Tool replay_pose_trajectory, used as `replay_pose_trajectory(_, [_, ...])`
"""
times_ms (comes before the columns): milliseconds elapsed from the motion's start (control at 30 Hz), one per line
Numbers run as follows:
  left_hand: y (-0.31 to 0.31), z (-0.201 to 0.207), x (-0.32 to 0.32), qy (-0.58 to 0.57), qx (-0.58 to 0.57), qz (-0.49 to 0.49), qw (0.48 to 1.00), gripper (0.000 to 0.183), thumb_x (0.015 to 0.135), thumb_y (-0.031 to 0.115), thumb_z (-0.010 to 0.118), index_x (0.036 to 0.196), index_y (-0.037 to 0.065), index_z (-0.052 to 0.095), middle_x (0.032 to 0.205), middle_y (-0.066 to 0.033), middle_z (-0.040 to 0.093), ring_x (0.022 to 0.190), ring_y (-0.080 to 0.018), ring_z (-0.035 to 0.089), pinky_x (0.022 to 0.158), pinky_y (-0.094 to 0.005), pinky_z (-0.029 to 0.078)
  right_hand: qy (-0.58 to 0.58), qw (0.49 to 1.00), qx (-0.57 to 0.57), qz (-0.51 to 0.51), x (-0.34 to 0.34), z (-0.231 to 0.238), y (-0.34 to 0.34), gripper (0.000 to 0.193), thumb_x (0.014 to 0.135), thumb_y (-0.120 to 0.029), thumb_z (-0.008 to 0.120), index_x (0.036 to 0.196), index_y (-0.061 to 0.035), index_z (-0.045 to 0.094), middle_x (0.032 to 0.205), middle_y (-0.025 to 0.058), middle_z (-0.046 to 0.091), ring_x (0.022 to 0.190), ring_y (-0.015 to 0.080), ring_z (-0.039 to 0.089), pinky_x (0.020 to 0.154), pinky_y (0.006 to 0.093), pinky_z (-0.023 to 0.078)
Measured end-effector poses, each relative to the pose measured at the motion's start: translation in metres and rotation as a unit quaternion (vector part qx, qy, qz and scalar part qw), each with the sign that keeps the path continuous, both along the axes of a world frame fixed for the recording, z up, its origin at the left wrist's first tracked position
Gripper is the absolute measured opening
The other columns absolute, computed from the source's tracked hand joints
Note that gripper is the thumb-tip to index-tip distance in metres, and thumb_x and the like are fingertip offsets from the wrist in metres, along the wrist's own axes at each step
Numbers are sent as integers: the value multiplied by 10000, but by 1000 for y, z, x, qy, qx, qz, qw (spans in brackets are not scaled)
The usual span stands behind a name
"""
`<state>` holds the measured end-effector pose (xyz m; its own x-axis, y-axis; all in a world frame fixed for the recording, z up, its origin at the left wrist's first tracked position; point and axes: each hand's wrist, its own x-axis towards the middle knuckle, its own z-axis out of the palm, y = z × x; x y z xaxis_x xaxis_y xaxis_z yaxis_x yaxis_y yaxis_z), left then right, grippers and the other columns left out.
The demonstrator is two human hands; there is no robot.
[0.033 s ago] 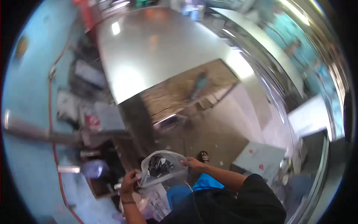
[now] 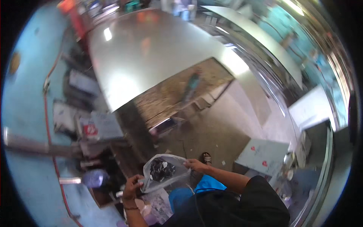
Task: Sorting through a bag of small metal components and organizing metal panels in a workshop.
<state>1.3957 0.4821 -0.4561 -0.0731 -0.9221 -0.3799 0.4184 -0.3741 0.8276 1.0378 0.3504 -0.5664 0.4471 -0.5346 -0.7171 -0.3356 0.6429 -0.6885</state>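
— Head view, lower centre, listed left to right: what is recorded at the person's hands?

— Left hand (image 2: 132, 187): closed on the lower left edge of a clear plastic bag (image 2: 166, 174). The bag is held open between both hands in the lower middle of the frame, and dark small pieces (image 2: 162, 170) are seen inside it; their kind cannot be told. Right hand (image 2: 194, 164): fingers pinched on the upper right rim of the same bag. A dark band is worn on the left wrist. A black sleeve (image 2: 261, 196) is noted on the right arm, at lower right of centre.

— And the surroundings, in the same order?

— Far left: a red cable (image 2: 47, 113) is run down a blue surface. Left of centre: grey boxes (image 2: 100, 126), one with a red mark, are stacked just above a cluttered dark area. Below the bag: patterned plastic wrapping (image 2: 159, 206) and a blue cloth-covered knee (image 2: 189, 191) are seen. Centre: a large shiny metal sheet (image 2: 151, 56) is spread across the upper middle, with a brown worn tabletop (image 2: 181, 94) beside its lower edge. Just right of the bag: a sandalled foot (image 2: 206, 157) is placed on the concrete floor (image 2: 211, 132). Lower right: a pale flat panel (image 2: 262, 155) with small red marks is laid near the floor.
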Motion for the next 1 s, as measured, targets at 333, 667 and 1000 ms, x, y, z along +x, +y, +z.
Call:
replay_pose_trajectory(333, [-158,109,-256,104,93,-305,942,240,807,180,714,922,9,592,910,-65,620,820,-138,584,744,-268,472,-211,847,39,-486,-266,22,35,301,979,-248,563,1196,-41,583,1132,109,641,940,239,655,809,378,550])
replay_pose_trajectory(667, [-239,47,-544,-26,112,-614,781,221,904,91,632,1108,10,608,1011,-28,615,914,-98,569,826,-248,463,-156,712,-34,-683,-463,62,92,405,973,-332,568,1157,25,617,1031,92,675,874,212,661,755,369,552])
replay_pose_trajectory(1000, [-294,89,-803,47,32,-656,753,322,953,124,562,1233,-36,563,1126,-81,633,965,-148,603,862,-298,498,-118,509,-118,-844,-633,122,86,354,939,-404,607,1042,-65,604,782,31,579,596,164,540,498,327,483])
